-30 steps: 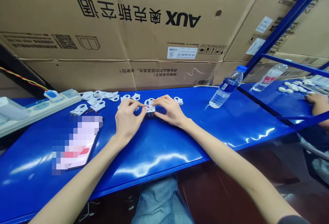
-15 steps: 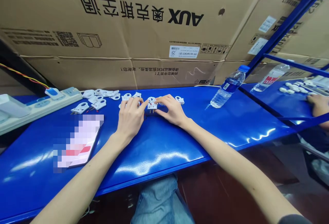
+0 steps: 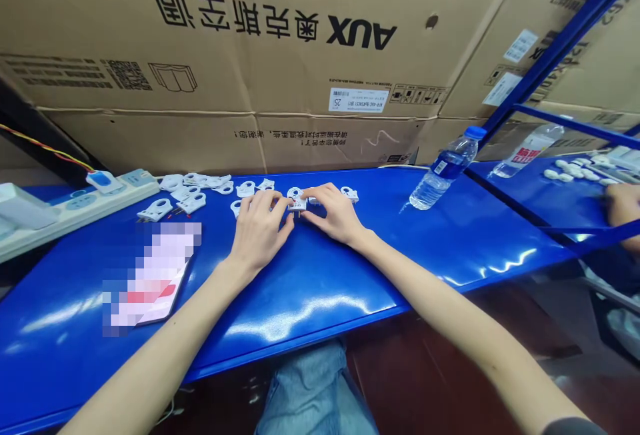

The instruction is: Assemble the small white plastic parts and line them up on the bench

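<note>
My left hand [image 3: 260, 228] and my right hand [image 3: 334, 212] meet over the blue table [image 3: 310, 282], fingertips pinched together on a small white plastic part [image 3: 297, 203] with short pins under it. Both hands rest low on the tabletop. More white plastic parts with round holes lie just behind the fingers, such as one [image 3: 245, 189] to the left and one [image 3: 349, 193] to the right. A further group of the same parts [image 3: 186, 196] lies farther left.
A white power strip [image 3: 75, 207] with a blue plug lies at far left. A blurred flat item [image 3: 150, 275] lies near my left forearm. A water bottle [image 3: 443, 168] lies tilted at right. Cardboard boxes [image 3: 280, 55] wall the back. Another person's hand [image 3: 623, 205] is at far right.
Both hands have lowered a little toward the table with the white part still pinched between them; the part now sits nearer the surface. Otherwise the scene is the same.
</note>
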Tool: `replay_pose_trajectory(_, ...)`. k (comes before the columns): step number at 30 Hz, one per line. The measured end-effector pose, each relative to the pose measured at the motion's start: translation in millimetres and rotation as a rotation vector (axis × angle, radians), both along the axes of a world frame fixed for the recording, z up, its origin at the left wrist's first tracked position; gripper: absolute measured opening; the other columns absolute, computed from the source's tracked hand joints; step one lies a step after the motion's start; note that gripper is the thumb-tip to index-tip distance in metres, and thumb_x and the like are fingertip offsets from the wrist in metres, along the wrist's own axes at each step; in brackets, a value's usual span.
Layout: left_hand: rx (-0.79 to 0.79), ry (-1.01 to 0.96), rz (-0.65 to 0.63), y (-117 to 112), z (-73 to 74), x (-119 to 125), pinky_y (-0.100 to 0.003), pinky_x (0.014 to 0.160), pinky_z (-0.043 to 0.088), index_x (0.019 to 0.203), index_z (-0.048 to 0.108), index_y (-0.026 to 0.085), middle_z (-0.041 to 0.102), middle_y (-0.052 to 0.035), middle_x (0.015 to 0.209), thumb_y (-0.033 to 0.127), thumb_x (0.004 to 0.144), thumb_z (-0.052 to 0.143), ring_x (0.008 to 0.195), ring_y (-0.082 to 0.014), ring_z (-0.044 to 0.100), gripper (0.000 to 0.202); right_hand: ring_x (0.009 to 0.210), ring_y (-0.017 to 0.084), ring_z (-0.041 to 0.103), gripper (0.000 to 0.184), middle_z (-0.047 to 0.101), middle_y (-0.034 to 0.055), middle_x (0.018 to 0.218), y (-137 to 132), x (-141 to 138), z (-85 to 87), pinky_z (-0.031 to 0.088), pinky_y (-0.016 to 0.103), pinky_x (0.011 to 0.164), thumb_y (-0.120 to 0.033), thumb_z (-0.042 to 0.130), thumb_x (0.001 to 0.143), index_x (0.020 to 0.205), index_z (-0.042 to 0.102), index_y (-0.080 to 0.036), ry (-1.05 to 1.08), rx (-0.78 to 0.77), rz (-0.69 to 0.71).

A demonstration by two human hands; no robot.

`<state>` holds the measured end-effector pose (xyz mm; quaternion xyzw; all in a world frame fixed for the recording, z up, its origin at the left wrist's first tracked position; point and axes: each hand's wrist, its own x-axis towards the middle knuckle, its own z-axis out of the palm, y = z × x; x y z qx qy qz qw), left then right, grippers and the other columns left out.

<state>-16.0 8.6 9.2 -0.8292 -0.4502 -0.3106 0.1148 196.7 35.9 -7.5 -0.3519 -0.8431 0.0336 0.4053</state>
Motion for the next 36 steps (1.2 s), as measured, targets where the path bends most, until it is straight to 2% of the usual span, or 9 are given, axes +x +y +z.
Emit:
replay_pose_trajectory(6,0.024,0.063,0.006,2,-1.4,-1,-0.045,0.092,0.044,0.112,0.07,0.02,0.069,-0.0125,0.111,0.024,0.101,0.049,0.105,-0.0307,0.062,0.024,0.116,0.027,0.063,0.026,0.073,0.0071,0.125,2,0,-0.8,0.052,0.044,0.102,-0.031,0.067,0.099,0.124,0.065,-0.024,-0.045,-0.032,0.02)
replay_pose_trajectory(13,0.026,0.087,0.101,8,-7.0,-7,-0.046,0.091,0.043,0.11,0.07,0.018,0.068,-0.0136,0.11,0.022,0.101,0.048,0.105,-0.032,0.061,0.025,0.126,0.032,0.057,0.046,0.067,0.0122,0.138,5,2,-5.9,0.048,0.05,0.107,-0.028,0.069,0.096,0.14,0.056,-0.02,-0.18,-0.062,-0.051)
replay_pose_trajectory(20,-0.004,0.093,0.13,10,-9.6,-10,-0.048,0.092,0.042,0.109,0.071,0.018,0.068,-0.0145,0.109,0.023,0.101,0.047,0.106,-0.0333,0.06,0.026,0.128,0.033,0.054,0.04,0.064,0.0134,0.141,6,2,-11.8,0.047,0.054,0.108,-0.031,0.063,0.1,0.138,0.061,-0.021,-0.24,-0.085,-0.122)
replay_pose_trajectory(26,-0.003,0.152,0.177,10,-8.8,-10,-0.047,0.091,0.043,0.108,0.072,0.016,0.068,-0.0145,0.11,0.024,0.102,0.047,0.107,-0.0331,0.059,0.027,0.13,0.032,0.052,0.033,0.063,0.0126,0.142,3,2,-8.1,0.045,0.052,0.111,-0.032,0.06,0.103,0.134,0.065,-0.022,-0.272,-0.108,-0.18)
replay_pose_trajectory(36,-0.049,0.156,0.181,11,-12.0,-12,-0.05,0.09,0.043,0.105,0.076,0.02,0.07,-0.0141,0.109,0.026,0.104,0.045,0.106,-0.0338,0.059,0.032,0.13,0.031,0.053,0.033,0.062,0.0134,0.142,5,4,-9.1,0.046,0.049,0.111,-0.031,0.063,0.101,0.132,0.065,-0.02,-0.272,-0.117,-0.169)
